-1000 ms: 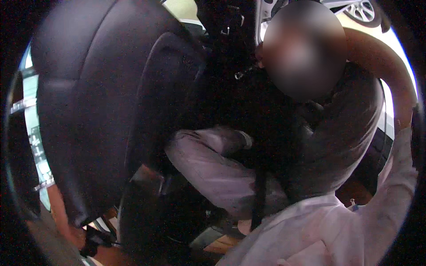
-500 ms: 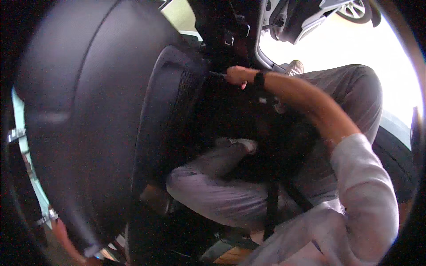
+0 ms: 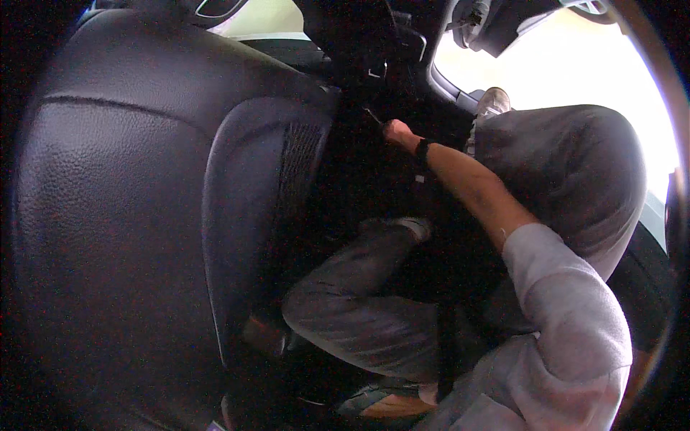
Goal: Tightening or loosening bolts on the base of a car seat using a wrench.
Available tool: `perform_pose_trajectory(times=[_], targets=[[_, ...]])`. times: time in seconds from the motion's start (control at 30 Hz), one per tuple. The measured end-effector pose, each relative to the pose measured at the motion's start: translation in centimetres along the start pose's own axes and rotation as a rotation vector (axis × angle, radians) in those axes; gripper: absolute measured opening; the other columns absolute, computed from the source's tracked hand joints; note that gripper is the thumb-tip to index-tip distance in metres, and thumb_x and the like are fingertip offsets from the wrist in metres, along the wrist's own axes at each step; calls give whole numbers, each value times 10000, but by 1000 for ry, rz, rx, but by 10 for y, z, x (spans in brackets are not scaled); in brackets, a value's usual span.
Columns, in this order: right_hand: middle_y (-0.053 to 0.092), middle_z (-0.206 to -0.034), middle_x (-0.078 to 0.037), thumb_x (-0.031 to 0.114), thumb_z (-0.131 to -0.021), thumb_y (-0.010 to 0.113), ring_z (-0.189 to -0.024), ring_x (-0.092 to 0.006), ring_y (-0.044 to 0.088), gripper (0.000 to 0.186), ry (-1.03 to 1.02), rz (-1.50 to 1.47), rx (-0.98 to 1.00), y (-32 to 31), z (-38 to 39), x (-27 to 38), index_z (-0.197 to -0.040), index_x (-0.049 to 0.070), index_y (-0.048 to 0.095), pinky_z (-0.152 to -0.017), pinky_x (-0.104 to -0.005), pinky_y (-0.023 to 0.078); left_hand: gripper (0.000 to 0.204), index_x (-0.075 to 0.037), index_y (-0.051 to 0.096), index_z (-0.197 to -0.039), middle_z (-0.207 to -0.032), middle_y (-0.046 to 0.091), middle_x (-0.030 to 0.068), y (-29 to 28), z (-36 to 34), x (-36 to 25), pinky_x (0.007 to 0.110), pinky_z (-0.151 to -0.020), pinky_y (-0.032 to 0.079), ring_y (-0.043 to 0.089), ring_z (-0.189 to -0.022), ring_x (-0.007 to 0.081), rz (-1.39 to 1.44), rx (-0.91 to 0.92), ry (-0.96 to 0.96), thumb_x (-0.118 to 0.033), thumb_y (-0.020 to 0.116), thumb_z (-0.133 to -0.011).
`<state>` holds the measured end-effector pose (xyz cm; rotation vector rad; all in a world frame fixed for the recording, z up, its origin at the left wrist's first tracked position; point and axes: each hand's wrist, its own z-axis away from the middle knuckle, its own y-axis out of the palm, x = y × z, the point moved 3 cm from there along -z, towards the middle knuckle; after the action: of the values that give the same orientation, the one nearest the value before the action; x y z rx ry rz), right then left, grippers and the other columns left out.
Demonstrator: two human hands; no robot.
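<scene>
My right hand [image 3: 399, 133] is closed around a thin rod-like tool [image 3: 373, 116], which points up and left from my fist. The rod's tip looks slim and partly shiny, but its kind is too dark to make out. My right arm reaches forward over the dark footwell, with a black band [image 3: 422, 149] on the wrist. Just left of the hand stands the black leather back of a car seat [image 3: 122, 194], with a mesh pocket [image 3: 298, 158] on its near face. My left hand does not show.
My legs in grey trousers [image 3: 568, 165] are spread to either side of the footwell. One shoe [image 3: 494, 102] is by the sill of the open door at the upper right. A dark strap [image 3: 446, 337] crosses near my lap. A small white square [image 3: 420, 179] shows in the footwell.
My right hand has shifted slightly right and down, away from the seat back, with the rod still in it. My view has turned, so the seat back looks different and the teal strip at left is gone.
</scene>
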<state>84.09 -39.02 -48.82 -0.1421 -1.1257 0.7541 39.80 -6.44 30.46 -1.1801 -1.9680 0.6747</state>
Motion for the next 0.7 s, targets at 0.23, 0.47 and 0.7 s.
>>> perform_pose_trajectory(times=[0.23, 0.47, 0.7], targets=[[691, -978, -153, 266, -883, 550, -876, -330, 671, 281, 179, 117, 36, 13, -15, -6, -923, 26, 689, -720, -410, 537, 552, 40, 415, -1306, -1225, 525, 186, -7, 39, 26, 417, -910, 390, 520, -1048, 277, -4, -17, -52, -379, 516, -961], [687, -937, -144, 281, -889, 539, -837, -304, 667, 285, 219, 30, 64, 42, 4, 21, -942, 39, 680, -688, -401, 530, 568, 45, 403, -1304, -1216, 521, 197, -24, 77, 52, 432, -892, 396, 522, -1031, 292, 18, -52, -78, -395, 513, -961], [683, -895, -136, 296, -896, 529, -798, -278, 664, 289, 311, -123, 151, 59, 14, 0, -960, 52, 670, -655, -392, 523, 585, 49, 392, -1302, -1208, 517, 208, -31, 92, 73, 447, -874, 403, 524, -1014, 307, 59, -50, -83, -411, 510, -962]])
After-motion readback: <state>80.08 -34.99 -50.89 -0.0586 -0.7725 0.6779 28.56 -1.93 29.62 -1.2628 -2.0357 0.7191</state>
